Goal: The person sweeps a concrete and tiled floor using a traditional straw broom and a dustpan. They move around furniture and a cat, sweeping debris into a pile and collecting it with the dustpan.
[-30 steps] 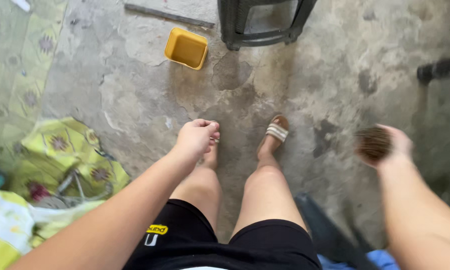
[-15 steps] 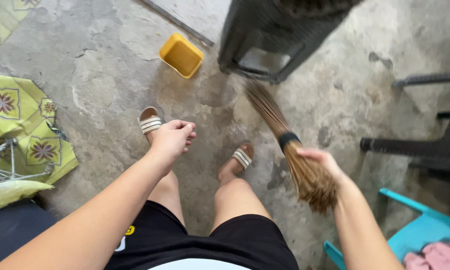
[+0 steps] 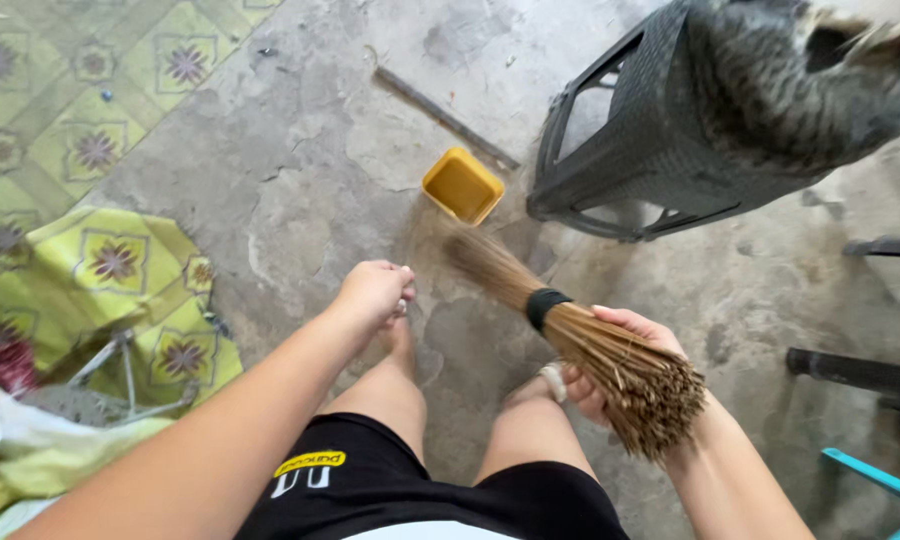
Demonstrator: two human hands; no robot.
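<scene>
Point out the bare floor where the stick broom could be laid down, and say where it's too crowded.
Bare concrete lies between the yellow tub, the patterned floor covering and the left hand. Another bare patch lies right of the right hand, holding the stick broom, below the dark woven stool. Crowded: around the tub, metal bar and stool; by the wire frame at left.

hands: 2, left hand (image 3: 373,291) and right hand (image 3: 620,360) | bundled brown stick broom with black band (image 3: 580,345): 1 | square yellow plastic tub (image 3: 461,186): 1 | dark woven plastic stool (image 3: 630,150): 1 | grey tabby cat (image 3: 800,80): 1 | thin dark metal bar on the floor (image 3: 445,117): 1 | turquoise plastic chair corner (image 3: 885,485): 1
</scene>
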